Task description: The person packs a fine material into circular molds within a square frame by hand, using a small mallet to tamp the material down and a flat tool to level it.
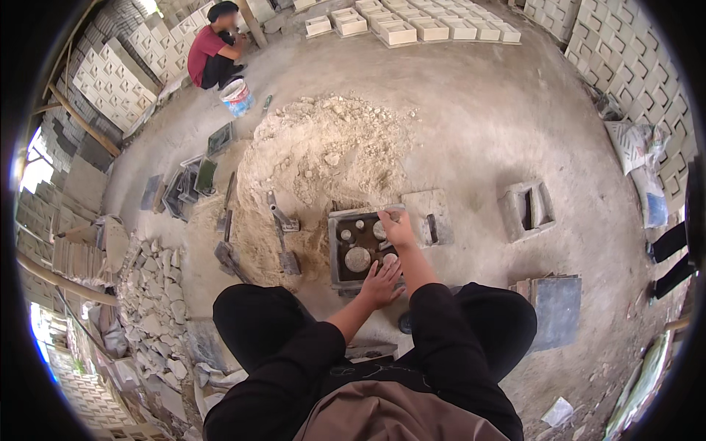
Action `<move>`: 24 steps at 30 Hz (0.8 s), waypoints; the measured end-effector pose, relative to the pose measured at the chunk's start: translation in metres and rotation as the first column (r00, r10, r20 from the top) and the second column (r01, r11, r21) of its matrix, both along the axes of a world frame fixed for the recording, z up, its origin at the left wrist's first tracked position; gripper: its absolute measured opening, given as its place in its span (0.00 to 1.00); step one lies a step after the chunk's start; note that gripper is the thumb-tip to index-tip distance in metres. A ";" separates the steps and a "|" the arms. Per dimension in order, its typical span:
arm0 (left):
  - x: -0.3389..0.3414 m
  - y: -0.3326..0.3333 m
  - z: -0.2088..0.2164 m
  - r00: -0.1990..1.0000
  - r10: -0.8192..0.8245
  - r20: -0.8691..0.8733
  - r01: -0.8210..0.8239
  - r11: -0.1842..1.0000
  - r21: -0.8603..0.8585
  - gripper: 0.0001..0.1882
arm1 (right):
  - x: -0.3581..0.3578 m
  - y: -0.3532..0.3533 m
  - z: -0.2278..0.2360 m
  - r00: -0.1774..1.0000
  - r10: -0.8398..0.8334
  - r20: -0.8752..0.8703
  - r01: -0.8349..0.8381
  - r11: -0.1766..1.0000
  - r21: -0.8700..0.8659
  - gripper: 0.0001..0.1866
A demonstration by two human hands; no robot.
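Observation:
A square grey-rimmed mould point(334, 253) lies on the ground in front of me, dark inside, with several pale round pieces in it. The largest pale disc point(358, 259) sits near its lower left. My left hand point(381, 285) rests palm down on the near right part of the mould, fingers stretched out, beside a smaller disc point(390, 259). At the far right corner, my right hand point(399, 229) is closed over the mould's wall, its thumb reaching inward near another round piece point(379, 231). Its other fingers are partly hidden.
Beyond the mould rises a heap of pale crumbly material point(323, 147). A hammer-like tool point(285, 250) lies to the left, a hollow block point(526, 209) to the right. A person point(209, 51) squats near a bucket point(237, 97); another person's legs point(673, 257) show far right.

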State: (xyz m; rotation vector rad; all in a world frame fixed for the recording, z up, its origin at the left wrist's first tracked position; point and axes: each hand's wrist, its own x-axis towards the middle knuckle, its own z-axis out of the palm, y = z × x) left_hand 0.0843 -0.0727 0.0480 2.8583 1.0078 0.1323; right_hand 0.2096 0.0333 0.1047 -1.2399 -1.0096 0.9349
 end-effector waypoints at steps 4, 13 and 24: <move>-0.010 0.018 0.005 0.993 -0.010 -0.115 0.009 1.000 -0.002 0.35 | -0.010 -0.011 0.025 1.000 0.006 -0.013 -0.005 0.998 0.057 0.15; -0.008 0.021 0.007 0.984 -0.102 -0.148 0.101 0.995 -0.013 0.37 | -0.002 -0.010 0.026 1.000 0.007 -0.018 -0.006 0.999 0.054 0.15; 0.012 0.008 -0.003 0.995 -0.080 -0.067 0.077 0.995 -0.056 0.36 | 0.017 0.011 0.007 0.986 -0.004 -0.167 -0.001 1.000 -0.029 0.13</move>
